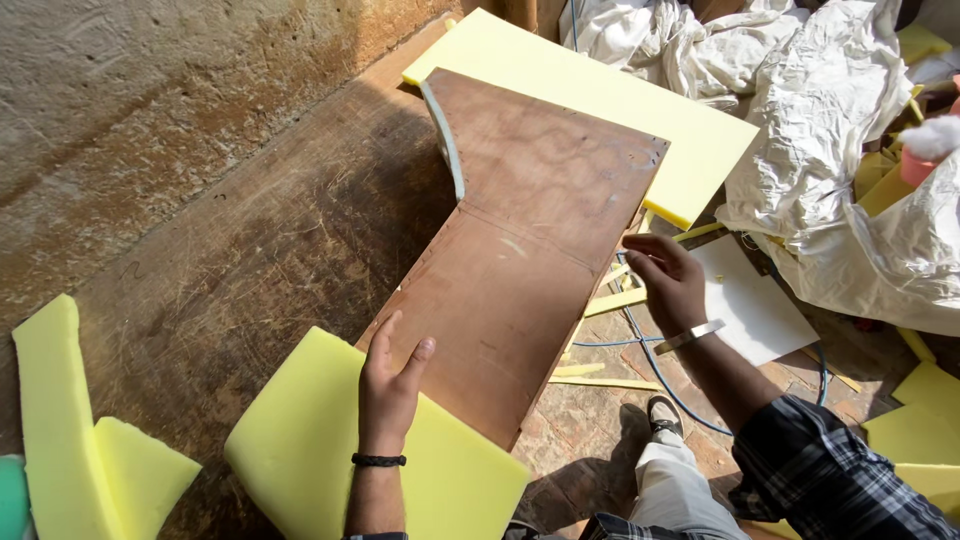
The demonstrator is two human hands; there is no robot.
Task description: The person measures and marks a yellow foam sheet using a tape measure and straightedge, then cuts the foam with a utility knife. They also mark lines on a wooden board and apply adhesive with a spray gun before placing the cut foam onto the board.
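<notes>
A bent brown plywood panel (520,230) lies across yellow foam sheets on the floor. My left hand (388,380) rests flat on the panel's near left edge, fingers apart, with a black band on the wrist. My right hand (668,280) touches the panel's right edge with fingers loosely spread, a metal bracelet on its wrist. A large yellow foam sheet (600,100) lies under the panel's far end. Another curled yellow foam piece (310,440) lies under its near end, below my left hand.
Crumpled white plastic sheeting (830,150) is piled at the right. Folded yellow foam (70,430) sits at the lower left. Foam strips, a white sheet (745,300) and a blue cord (650,360) lie on the brick floor by my shoe (663,412). A rough wall (150,90) stands left.
</notes>
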